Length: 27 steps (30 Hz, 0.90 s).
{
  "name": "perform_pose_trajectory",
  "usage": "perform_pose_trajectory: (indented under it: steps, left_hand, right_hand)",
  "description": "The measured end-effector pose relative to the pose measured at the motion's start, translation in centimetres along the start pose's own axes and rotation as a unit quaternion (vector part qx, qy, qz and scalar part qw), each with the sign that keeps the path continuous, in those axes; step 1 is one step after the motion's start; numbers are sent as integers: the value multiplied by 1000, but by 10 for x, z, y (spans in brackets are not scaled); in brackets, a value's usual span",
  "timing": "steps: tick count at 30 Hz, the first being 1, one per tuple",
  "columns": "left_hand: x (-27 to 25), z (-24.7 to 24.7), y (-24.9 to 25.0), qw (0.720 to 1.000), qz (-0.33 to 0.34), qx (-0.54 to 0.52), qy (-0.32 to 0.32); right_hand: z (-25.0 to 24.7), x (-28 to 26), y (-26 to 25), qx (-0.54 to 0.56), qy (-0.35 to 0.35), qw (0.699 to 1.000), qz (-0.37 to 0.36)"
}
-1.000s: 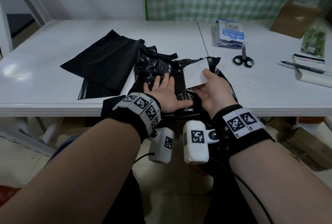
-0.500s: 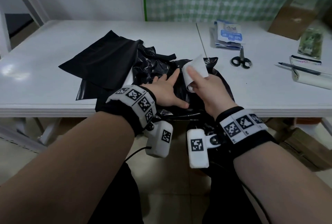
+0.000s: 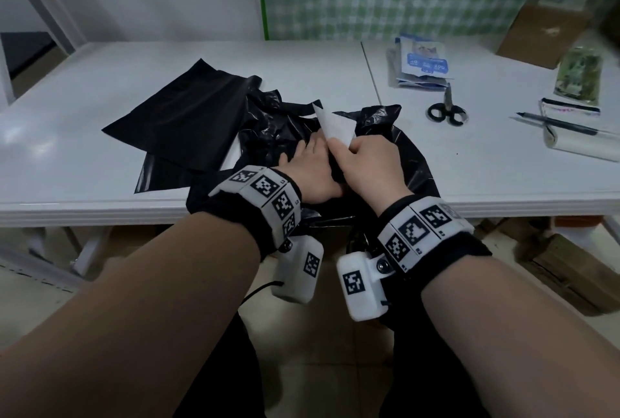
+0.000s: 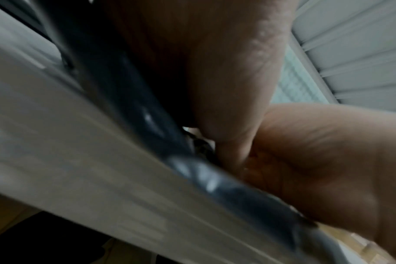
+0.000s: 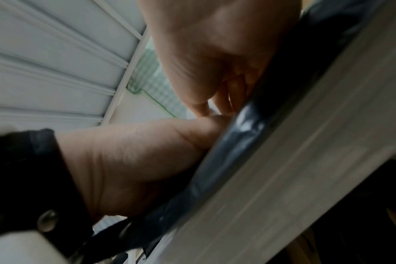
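Observation:
A crumpled black plastic bag (image 3: 275, 129) lies at the table's near edge and partly hangs over it. My left hand (image 3: 310, 157) rests flat on the bag, its fingertips hidden behind a small white sheet (image 3: 335, 125). My right hand (image 3: 345, 149) pinches that sheet by its lower edge, knuckles up, and touches the left hand. The sheet stands tilted above both hands. In the left wrist view my left hand (image 4: 215, 71) presses the black bag (image 4: 129, 89) beside the right hand (image 4: 328, 160). The right wrist view shows the right hand's fingers (image 5: 215, 53) curled above the bag (image 5: 237, 142).
A flat black bag (image 3: 188, 112) lies to the left on the white table (image 3: 84, 135). To the right are scissors (image 3: 446, 110), printed packets (image 3: 422, 61), a pen (image 3: 557, 124), a white roll (image 3: 583, 145), a green packet (image 3: 578, 75) and a cardboard box (image 3: 550, 28).
My right hand has turned from palm-up to knuckles-up and carried the white sheet left against the left hand. The left hand stays on the bag.

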<state>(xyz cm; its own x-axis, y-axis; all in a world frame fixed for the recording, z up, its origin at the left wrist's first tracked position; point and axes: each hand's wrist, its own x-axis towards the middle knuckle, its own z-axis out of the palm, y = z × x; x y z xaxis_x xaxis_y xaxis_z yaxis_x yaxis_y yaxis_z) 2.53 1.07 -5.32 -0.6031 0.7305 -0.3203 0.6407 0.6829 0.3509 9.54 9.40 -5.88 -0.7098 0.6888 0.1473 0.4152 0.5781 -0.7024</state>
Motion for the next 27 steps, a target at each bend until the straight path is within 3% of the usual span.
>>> perform_pose_trajectory:
  steps: [6, 9, 12, 16, 27]
  left_hand:
    - [2, 2, 2, 997, -13, 57, -47]
    - [-2, 1, 5, 998, -22, 46, -46]
    - [-4, 0, 7, 997, -29, 45, -48]
    - [-4, 3, 8, 997, -37, 57, -48]
    - [-6, 1, 15, 992, -57, 92, -61]
  right_hand:
    - [0, -1, 4, -16, -42, 998, -44]
    - [-3, -2, 4, -33, -28, 998, -44]
    - [-7, 1, 8, 82, -12, 996, 17]
    - [-9, -1, 13, 308, 2, 941, 137]
    - [-30, 1, 20, 540, 17, 803, 252]
